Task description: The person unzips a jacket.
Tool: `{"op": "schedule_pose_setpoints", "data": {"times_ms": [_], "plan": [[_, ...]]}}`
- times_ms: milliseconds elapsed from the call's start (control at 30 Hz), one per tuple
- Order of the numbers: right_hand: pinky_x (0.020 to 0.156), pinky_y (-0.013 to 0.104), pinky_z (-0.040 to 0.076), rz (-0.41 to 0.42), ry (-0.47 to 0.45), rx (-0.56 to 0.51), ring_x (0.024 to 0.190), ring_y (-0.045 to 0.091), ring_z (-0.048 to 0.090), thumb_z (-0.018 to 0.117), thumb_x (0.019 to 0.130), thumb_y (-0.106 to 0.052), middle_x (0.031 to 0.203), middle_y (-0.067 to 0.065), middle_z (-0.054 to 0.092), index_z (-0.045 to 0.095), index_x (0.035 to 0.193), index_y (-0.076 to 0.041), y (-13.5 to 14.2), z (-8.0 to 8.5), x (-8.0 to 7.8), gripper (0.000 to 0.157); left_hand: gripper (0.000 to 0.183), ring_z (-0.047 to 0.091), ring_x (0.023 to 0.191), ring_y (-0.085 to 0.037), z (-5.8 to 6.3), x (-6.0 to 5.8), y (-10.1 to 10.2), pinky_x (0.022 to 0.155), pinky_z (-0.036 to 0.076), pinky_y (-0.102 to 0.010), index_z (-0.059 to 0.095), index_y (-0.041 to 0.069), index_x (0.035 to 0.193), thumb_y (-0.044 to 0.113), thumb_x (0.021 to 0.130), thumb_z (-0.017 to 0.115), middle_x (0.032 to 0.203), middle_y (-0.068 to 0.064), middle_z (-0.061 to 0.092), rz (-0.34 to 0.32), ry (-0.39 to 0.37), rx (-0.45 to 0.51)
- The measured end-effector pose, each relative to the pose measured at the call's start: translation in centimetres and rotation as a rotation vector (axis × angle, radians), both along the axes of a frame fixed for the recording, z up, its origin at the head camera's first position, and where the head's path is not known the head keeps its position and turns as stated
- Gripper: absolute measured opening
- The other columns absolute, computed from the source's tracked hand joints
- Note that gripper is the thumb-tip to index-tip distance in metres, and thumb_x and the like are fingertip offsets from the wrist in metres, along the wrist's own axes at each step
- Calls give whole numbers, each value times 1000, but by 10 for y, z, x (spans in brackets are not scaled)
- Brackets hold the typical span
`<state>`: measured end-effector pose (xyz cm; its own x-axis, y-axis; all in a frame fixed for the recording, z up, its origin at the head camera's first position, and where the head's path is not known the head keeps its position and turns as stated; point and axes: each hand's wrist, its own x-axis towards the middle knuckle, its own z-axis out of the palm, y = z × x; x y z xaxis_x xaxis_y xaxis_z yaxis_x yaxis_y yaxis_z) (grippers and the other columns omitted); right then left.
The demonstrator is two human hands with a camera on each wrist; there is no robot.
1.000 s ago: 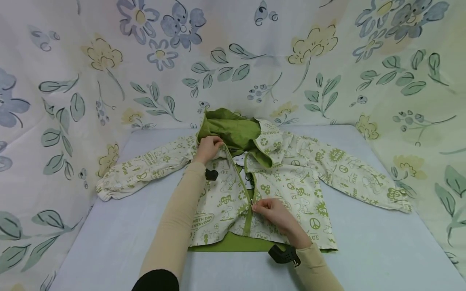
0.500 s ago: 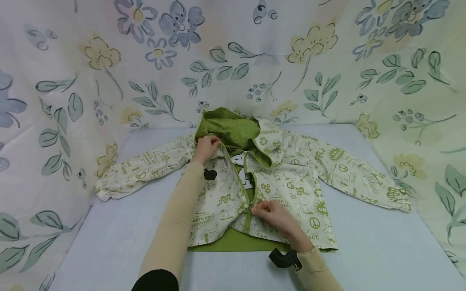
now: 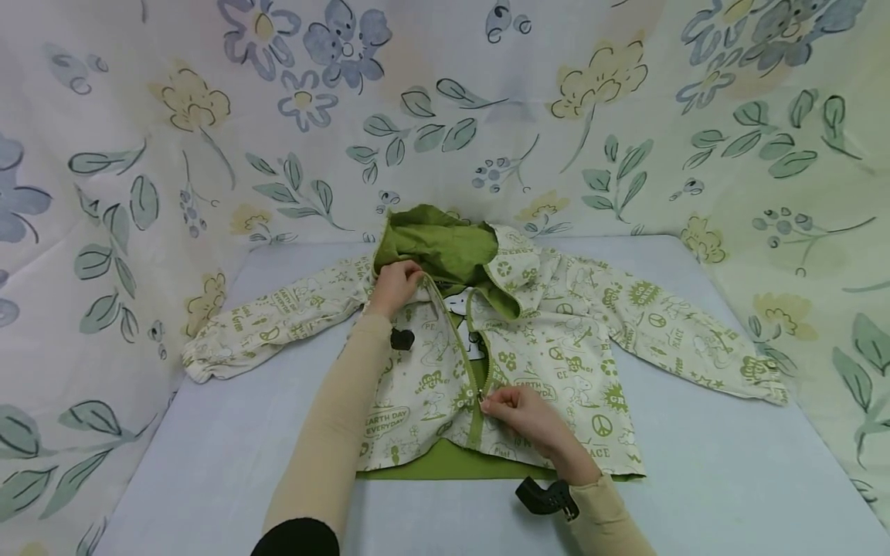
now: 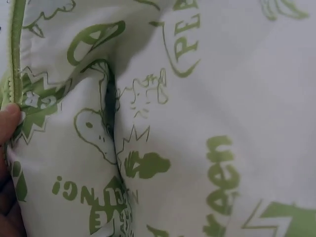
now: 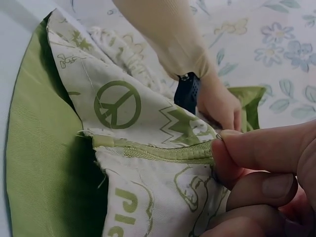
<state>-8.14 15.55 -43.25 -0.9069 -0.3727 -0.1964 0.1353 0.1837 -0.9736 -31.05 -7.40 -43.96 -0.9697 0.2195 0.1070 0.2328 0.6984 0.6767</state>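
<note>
A cream hooded jacket point(image 3: 556, 355) with green print lies front up, its green-lined hood point(image 3: 445, 243) at the far end. Its zip is joined only in a short stretch near the hem; above that the two sides part. My right hand point(image 3: 524, 417) pinches the small metal zip pull point(image 5: 219, 137) between thumb and curled index finger. Up by the collar, my left hand point(image 3: 395, 287) pinches the left front edge along the zip teeth; the left wrist view shows its thumb point(image 4: 9, 121) on that edge. White cartoon print point(image 3: 475, 344) shows through the gap.
Both sleeves point(image 3: 278, 324) spread sideways over the white table point(image 3: 229, 432). Floral cloth point(image 3: 445, 139) hangs behind and at both sides. A black wrist device point(image 3: 545, 498) sits on my right forearm, just off the table's front part.
My right hand and the zip pull have slid slightly down toward the hem. My left hand stays at the collar edge. The jacket is otherwise nearly still.
</note>
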Motion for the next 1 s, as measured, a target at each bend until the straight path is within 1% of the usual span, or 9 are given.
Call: {"op": "schedule_pose_setpoints", "data": {"times_ms": [100,233,300,367,467,567,667,767,1000], "plan": [[46,23,32,-1,-8,-6,44,8,32,56,94,-10,52,-2,35,59,84,14,2,-12,-3,25,24,58,91,-22,-2,3,2,74,47,-37,64,9,112,23,97,53,109,-8,61,-25,48,-12],[45,24,31,-4,1,-3,43,9,31,57,94,-12,52,-2,34,60,84,11,4,-26,-6,25,25,48,114,-26,-1,13,9,88,43,-39,62,5,117,17,97,53,122,-10,53,-115,154,7],[44,24,31,-11,5,-2,43,9,32,59,93,-14,52,-2,36,61,83,10,4,-28,-6,26,23,46,114,-25,1,21,15,90,41,-39,63,4,114,16,96,53,120,-10,53,-182,196,48],[43,23,32,-18,4,-6,43,9,33,60,92,-16,53,-2,38,62,83,9,4,-29,-7,27,21,49,109,-23,3,32,22,88,42,-39,65,4,109,16,96,54,114,-7,57,-270,214,88],[43,23,32,-29,-7,-12,43,9,33,61,92,-16,53,-2,39,63,84,9,4,-28,-7,27,20,54,99,-16,4,49,32,84,43,-35,66,6,105,18,96,55,104,-1,61,-439,168,118],[43,24,32,-26,-10,-15,42,8,32,60,92,-16,52,-2,38,62,83,9,4,-26,-7,27,18,55,94,-10,3,65,40,81,45,-31,68,8,102,20,96,55,100,4,62,-601,102,92],[43,24,31,-23,-13,-14,42,8,32,60,92,-17,51,-3,37,61,82,9,5,-26,-8,28,16,55,90,-7,1,77,46,78,45,-27,69,9,99,17,95,55,97,5,62,-718,61,80],[42,22,31,-31,-13,-9,41,7,32,61,91,-17,51,-4,37,62,80,7,5,-27,-9,27,15,55,88,-7,-2,84,48,77,45,-26,70,8,96,15,94,57,96,4,62,-783,53,82],[43,22,30,-29,-20,-14,41,7,31,61,91,-17,51,-4,35,60,78,8,6,-28,-8,28,16,53,89,-8,-10,93,46,78,44,-24,71,9,94,13,94,56,95,2,60,-846,79,82]]}}
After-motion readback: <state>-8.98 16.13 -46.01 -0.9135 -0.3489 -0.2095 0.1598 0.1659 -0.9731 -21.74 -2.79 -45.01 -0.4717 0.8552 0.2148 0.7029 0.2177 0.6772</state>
